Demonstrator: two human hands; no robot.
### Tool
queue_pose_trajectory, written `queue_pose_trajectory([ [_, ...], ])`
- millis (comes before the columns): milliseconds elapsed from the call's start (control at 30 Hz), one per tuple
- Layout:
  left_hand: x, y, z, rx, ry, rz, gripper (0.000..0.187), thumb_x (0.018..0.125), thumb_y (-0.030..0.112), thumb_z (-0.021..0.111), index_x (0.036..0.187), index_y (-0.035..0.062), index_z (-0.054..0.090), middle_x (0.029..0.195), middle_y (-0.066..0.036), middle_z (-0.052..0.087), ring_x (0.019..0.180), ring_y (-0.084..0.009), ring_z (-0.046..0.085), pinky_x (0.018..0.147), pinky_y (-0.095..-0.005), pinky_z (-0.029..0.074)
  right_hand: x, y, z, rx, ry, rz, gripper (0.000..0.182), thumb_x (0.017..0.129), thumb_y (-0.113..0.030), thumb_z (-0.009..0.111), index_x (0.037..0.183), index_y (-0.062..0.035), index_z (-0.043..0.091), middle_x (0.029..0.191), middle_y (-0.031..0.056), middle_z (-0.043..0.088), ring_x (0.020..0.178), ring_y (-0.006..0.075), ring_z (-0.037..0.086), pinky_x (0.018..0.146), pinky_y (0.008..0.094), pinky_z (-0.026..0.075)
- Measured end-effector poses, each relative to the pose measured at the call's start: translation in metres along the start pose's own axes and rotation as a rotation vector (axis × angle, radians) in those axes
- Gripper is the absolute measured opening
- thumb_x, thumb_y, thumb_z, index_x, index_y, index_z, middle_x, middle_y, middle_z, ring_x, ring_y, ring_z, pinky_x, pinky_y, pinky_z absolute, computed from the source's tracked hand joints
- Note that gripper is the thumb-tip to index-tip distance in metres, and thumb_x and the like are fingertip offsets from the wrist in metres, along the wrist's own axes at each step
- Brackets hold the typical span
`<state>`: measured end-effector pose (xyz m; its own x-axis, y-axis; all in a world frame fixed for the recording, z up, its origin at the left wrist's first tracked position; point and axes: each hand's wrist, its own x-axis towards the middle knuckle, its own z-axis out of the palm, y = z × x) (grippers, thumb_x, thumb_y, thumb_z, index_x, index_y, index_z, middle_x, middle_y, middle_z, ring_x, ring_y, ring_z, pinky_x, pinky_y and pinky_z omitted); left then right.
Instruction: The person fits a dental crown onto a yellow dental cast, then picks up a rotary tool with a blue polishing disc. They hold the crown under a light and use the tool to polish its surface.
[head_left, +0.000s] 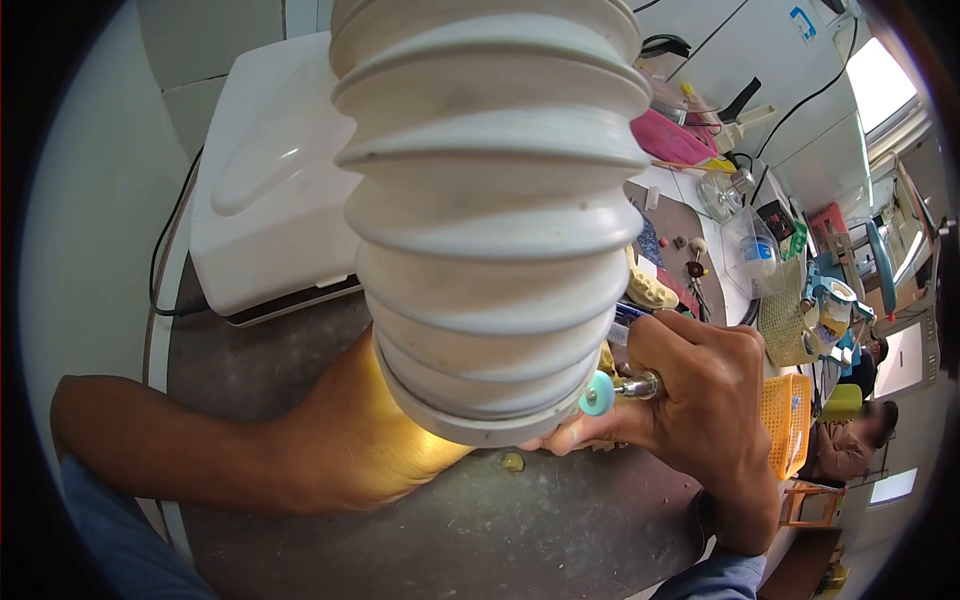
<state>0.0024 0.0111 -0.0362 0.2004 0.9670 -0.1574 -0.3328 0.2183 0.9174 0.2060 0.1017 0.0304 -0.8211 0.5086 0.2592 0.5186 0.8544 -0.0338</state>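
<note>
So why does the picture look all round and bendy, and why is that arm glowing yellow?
Head view: a fisheye lens bends the edges and leaves black corners; light from the white ribbed hose turns the left hand yellow; the window top right is glared white.

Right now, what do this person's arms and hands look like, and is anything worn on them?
Both hands are bare: no gloves, rings or watch show. The left hand is mostly hidden behind the ribbed white hose, its forearm bare up to a rolled blue sleeve near the elbow. The right hand also has a bare forearm, with a blue cuff at the frame's lower edge.
</note>
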Motion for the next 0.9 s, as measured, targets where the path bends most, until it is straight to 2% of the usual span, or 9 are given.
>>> queue_pose_trajectory([
  [167, 0.0036, -0.0047, -0.0041, 0.116, -0.018, 0.074, 0.048, 0.081, 0.011, 0.079, 0.121, 0.0016, 0.055, 0.115, -0.009, 0.065, 0.106, -0.018, 0.062, 0.092, -0.0332, 0.051, -0.0007, -0.0004, 0.0011, -0.026, -0.003, 0.007, 0.069, 0.053, -0.067, 0.078, 0.057, -0.006, 0.046, 0.05, 0.0044, 0.044, 0.041, 0.0201, 0.045, 0.041, 0.034, 0.036],
  [233, 0.0036, -0.005, -0.0043, 0.169, -0.021, 0.111, 0.047, 0.081, 0.01, 0.079, 0.12, 0.0015, 0.056, 0.115, -0.009, 0.065, 0.106, -0.0179, 0.062, 0.092, -0.0332, 0.051, -0.0004, 0.003, 0.0033, -0.04, 0.018, -0.072, 0.067, 0.061, -0.069, 0.075, 0.059, -0.0088, 0.046, 0.049, 0.0001, 0.044, 0.039, 0.0161, 0.047, 0.038, 0.0327, 0.037],
  [400, 0.0025, -0.0036, -0.0009, 0.043, -0.029, 0.066, 0.037, 0.083, 0.007, 0.075, 0.116, 0.0011, 0.058, 0.11, -0.008, 0.067, 0.102, -0.0172, 0.063, 0.09, -0.0321, 0.051, -0.0013, 0.0048, 0.0068, -0.008, 0.014, -0.086, 0.066, 0.061, -0.068, 0.075, 0.06, -0.0087, 0.048, 0.05, 0.0001, 0.045, 0.039, 0.0165, 0.047, 0.038, 0.0328, 0.038],
  [533, 0.0012, 0.0008, -0.0016, 0.055, -0.025, 0.012, 0.034, 0.085, 0.007, 0.073, 0.116, 0.0015, 0.059, 0.109, -0.008, 0.067, 0.101, -0.0167, 0.064, 0.089, -0.0316, 0.051, -0.0025, 0.0058, 0.0076, 0.023, -0.002, -0.087, 0.064, 0.062, -0.068, 0.075, 0.063, -0.0081, 0.053, 0.05, 0.0001, 0.046, 0.039, 0.017, 0.048, 0.037, 0.0332, 0.038],
  [600, 0.0018, 0.0014, -0.0031, 0.054, -0.087, -0.016, 0.033, 0.086, 0.009, 0.072, 0.116, 0.0022, 0.059, 0.11, -0.007, 0.067, 0.101, -0.0164, 0.063, 0.089, -0.0318, 0.051, -0.002, 0.0059, 0.0056, 0.018, -0.015, -0.078, 0.064, 0.062, -0.068, 0.075, 0.063, -0.0081, 0.053, 0.05, 0.0, 0.046, 0.039, 0.0169, 0.048, 0.037, 0.0332, 0.038],
  [733, 0.0003, 0.0027, 0.0001, 0.026, -0.043, 0.0, 0.032, 0.087, 0.01, 0.072, 0.115, 0.0026, 0.06, 0.11, -0.007, 0.067, 0.101, -0.0164, 0.063, 0.089, -0.0317, 0.051, -0.002, 0.0058, 0.0083, 0.003, 0.006, -0.096, 0.065, 0.062, -0.069, 0.074, 0.061, -0.0084, 0.051, 0.05, -0.0003, 0.046, 0.038, 0.0158, 0.047, 0.037, 0.0332, 0.038],
  [900, -0.0011, 0.0009, 0.0005, -0.001, -0.009, 0.02, 0.042, 0.084, 0.011, 0.076, 0.12, 0.0017, 0.057, 0.114, -0.008, 0.066, 0.104, -0.0163, 0.062, 0.091, -0.0318, 0.051, -0.0021, 0.0034, 0.0015, -0.051, 0.008, -0.048, 0.067, 0.061, -0.07, 0.074, 0.058, -0.0087, 0.046, 0.049, 0.0, 0.044, 0.039, 0.0159, 0.046, 0.037, 0.0334, 0.036],
])
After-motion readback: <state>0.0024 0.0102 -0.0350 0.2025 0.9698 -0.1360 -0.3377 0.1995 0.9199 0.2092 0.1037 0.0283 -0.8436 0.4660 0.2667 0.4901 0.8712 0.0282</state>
